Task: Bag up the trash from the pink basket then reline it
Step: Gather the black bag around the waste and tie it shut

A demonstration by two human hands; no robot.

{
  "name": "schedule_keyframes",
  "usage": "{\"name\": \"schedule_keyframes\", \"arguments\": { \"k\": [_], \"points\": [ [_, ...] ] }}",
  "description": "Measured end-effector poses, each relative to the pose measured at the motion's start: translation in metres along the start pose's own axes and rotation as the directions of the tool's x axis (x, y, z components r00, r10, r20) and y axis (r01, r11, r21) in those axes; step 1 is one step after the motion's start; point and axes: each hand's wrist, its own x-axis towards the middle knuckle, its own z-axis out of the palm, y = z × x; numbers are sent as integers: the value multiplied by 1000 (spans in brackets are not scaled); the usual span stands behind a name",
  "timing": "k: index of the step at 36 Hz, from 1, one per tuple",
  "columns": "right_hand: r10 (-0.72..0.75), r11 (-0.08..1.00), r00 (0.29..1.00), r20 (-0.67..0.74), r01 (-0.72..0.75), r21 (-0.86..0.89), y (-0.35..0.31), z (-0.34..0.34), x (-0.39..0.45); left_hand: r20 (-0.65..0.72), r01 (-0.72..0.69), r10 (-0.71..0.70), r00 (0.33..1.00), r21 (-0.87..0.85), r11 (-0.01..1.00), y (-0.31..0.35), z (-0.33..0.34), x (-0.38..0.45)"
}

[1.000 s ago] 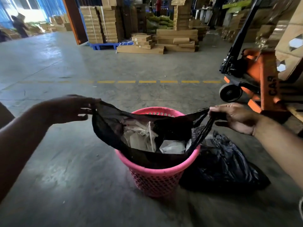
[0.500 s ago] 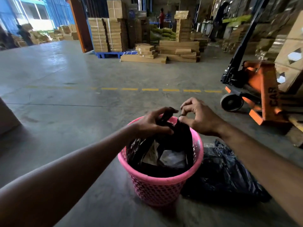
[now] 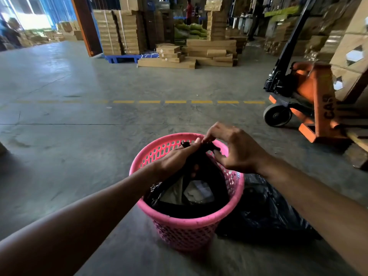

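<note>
A pink perforated basket (image 3: 185, 226) stands on the concrete floor in front of me. Inside it is a black trash bag (image 3: 217, 182) with paper trash (image 3: 199, 193) showing through its gap. My left hand (image 3: 175, 160) grips the gathered top of the bag from the left. My right hand (image 3: 237, 150) pinches the bag's ends at the same spot, above the basket's far rim. A second black plastic bag (image 3: 264, 212) lies crumpled on the floor right of the basket.
An orange pallet jack (image 3: 310, 100) stands to the right, its wheel close by. Stacked cardboard boxes (image 3: 187, 54) on the floor and a blue pallet (image 3: 123, 57) sit farther back. A dashed yellow line (image 3: 175, 102) crosses the floor. People stand far behind.
My hands first held the bag's top stretched wide apart; they have come together over the basket, gathering the bag's ends, and now pinch them tightly at the far rim.
</note>
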Motion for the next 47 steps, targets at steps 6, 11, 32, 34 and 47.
{"name": "schedule_keyframes", "arguments": {
  "k": [6, 11, 32, 34, 47],
  "points": [
    [-65, 995, 988, -138, 53, -90, 5, 16, -4, 12, 57, -56, 998, -48, 997, 1, -6, 7],
    [140, 985, 964, -225, -113, 128, 11, 2, -4, 106, 128, -124, 987, -31, 991, 12, -17, 4],
    [281, 959, 959, -28, -280, 47, -15, 56, -38, 271, -345, 387, 881, 929, 134, 10, -5, 2],
    [323, 938, 942, -94, -305, 166, -10, 48, -28, 370, -385, 448, 814, 921, -61, 1, -5, -2],
    [108, 938, 974, 200, -166, 305, 10, 13, 19, 495, -558, 570, 656, 827, -76, -16, -17, -4]
  ]
}}
